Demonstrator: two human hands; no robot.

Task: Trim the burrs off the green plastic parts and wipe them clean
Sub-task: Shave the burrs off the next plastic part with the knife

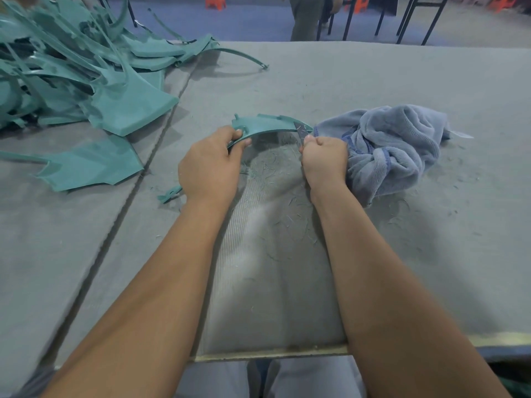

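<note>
Grey felt-covered table [373, 81], blue-grey floor [244, 21] beyond, black table legs [434, 18], orange stools [215, 1] — a person standing [306, 18]

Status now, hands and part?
Left hand grips part. Right hand holds blade on its edge. Towel beside, nothing blocking.

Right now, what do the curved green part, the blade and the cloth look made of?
Curved green part: matte moulded plastic, with thin shavings below it. Blade: seemingly bare grey metal, thin and flat. Cloth: blue-grey terry towelling, looped pile, crumpled.
</note>
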